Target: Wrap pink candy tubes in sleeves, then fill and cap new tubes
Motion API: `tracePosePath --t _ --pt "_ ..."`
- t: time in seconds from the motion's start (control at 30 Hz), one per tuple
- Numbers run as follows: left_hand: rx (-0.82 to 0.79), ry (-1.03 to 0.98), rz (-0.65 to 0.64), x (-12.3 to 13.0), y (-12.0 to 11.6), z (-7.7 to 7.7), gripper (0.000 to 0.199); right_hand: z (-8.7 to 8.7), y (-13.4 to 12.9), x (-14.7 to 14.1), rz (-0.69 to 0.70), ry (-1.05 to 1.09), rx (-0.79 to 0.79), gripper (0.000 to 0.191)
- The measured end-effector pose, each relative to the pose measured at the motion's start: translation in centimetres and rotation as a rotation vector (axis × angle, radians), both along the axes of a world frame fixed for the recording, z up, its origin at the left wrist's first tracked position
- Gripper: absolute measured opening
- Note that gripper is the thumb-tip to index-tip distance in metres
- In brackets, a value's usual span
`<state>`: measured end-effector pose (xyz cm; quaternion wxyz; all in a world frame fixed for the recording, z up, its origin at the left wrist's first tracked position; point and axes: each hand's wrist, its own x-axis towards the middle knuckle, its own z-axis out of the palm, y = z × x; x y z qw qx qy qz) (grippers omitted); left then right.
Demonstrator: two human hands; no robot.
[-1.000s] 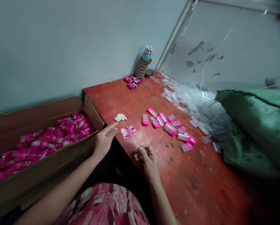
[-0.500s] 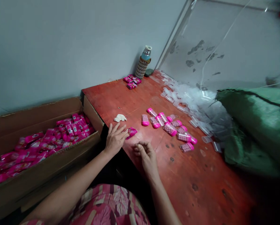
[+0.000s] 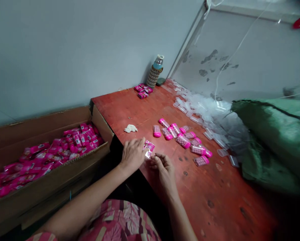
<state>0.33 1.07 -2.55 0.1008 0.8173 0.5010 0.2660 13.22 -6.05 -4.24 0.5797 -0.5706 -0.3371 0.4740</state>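
Note:
A small shiny pink wrapper (image 3: 149, 147) is between my two hands, over the near edge of the red table. My left hand (image 3: 134, 152) is closed at the wrapper's left side, its fingers bent and its thumb hidden. Close by the wrapper's lower right corner, my right hand (image 3: 165, 167) has its fingers curled and the thumb pressed to them; what they pinch, if anything, cannot be made out. Several clear tubes with pink caps (image 3: 183, 141), filled with small pink balls, lie to the right beyond my right hand. A crumpled white lump (image 3: 130, 128) rests just past my left hand.
An open cardboard box (image 3: 103, 124) full of pink wrapped packs (image 3: 54, 147) stands at left. Farther back are a few pink packs (image 3: 143, 95) and a bottle in a knitted sleeve (image 3: 153, 75). Empty clear tubes (image 3: 221, 142) and a green sack (image 3: 273, 140) line the right side.
My left hand has moved right and its spread fingers have closed in at the wrapper. The wrapper has shifted right and turned, now showing a silvery white part. My right hand stays curled.

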Motion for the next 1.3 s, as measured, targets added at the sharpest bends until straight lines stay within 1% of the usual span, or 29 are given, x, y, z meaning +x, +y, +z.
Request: tracePosePath --t 0.07,0.13,0.17,0.23,0.3,0.37,0.43,0.5,0.57,0.6,0.67,0.77,0.87,0.93,1.0,1.1,1.17,1.2,1.27,1.3 --pt "0.067 -0.002 0.084 -1.2 2.5 0.1 0.042 -0.1 -0.2 0.4 -0.001 -0.049 -0.009 0.021" --pt "0.104 0.034 0.178 -2.4 5.2 -0.6 0.04 -0.2 -0.3 0.3 0.004 -0.062 -0.009 0.021" --pt "0.097 0.061 0.187 -2.8 6.4 -1.1 0.037 -0.2 -0.3 0.1 0.01 -0.061 -0.006 0.021" --pt "0.093 0.089 0.164 -3.4 8.1 -2.3 0.032 0.0 -0.4 -0.4 0.018 -0.068 0.001 0.021" --pt "0.112 0.076 0.141 -3.8 8.7 -3.0 0.028 0.1 -0.5 -0.7 0.021 -0.083 0.004 0.019" --pt "0.155 0.022 0.138 -3.9 8.4 -3.1 0.024 0.2 -0.6 -0.6 0.024 -0.089 0.002 0.018" --pt "0.193 -0.05 0.1 -3.7 7.3 -2.8 0.02 0.1 -0.7 -0.2 0.015 -0.078 -0.005 0.019" --pt "0.201 -0.11 -0.018 -3.3 5.6 -2.4 0.026 -0.1 -0.7 0.3 -0.003 -0.061 -0.017 0.02" --pt "0.156 -0.128 -0.179 -2.5 3.8 -2.4 0.035 -0.2 -0.6 0.6 -0.01 -0.053 -0.03 0.021" --pt "0.122 -0.119 -0.241 -2.0 3.0 -2.5 0.037 -0.1 -0.5 0.7 -0.005 -0.052 -0.033 0.022" --pt "0.066 -0.09 -0.302 -1.2 1.8 -2.9 0.034 0.0 -0.4 0.6 0.012 -0.061 -0.029 0.021" --pt "0.044 -0.092 -0.28 -0.3 1.1 -3.8 0.027 0.2 -0.3 0.3 0.048 -0.091 -0.014 0.018" --pt "0.051 -0.16 -0.241 0.1 1.2 -4.4 0.023 0.2 -0.3 0.1 0.064 -0.105 -0.013 0.017" --pt "0.058 -0.206 -0.225 0.1 1.1 -4.6 0.023 0.2 0.0 0.1 0.048 -0.098 -0.006 0.018" --pt "0.071 -0.261 -0.205 0.2 0.8 -4.5 0.023 0.2 0.5 0.0 -0.006 -0.088 0.025 0.019" --pt "0.052 -0.385 -0.215 0.3 -0.1 -3.6 0.023 0.5 1.6 -0.1 -0.076 -0.036 0.079 0.025" --pt "-0.03 -0.5 -0.248 0.3 -0.9 -2.6 0.024 0.8 2.2 0.0 -0.076 0.023 0.089 0.028" --pt "-0.098 -0.574 -0.242 0.3 -1.2 -2.1 0.025 0.9 2.4 0.2 -0.073 0.051 0.093 0.028" --pt "-0.306 -0.751 -0.169 0.2 -1.5 -1.2 0.034 1.3 2.6 0.7 -0.061 0.084 0.11 0.027" --pt "-0.454 -0.839 -0.129 0.2 -1.5 -0.9 0.039 1.5 2.6 1.1 -0.037 0.091 0.114 0.027"
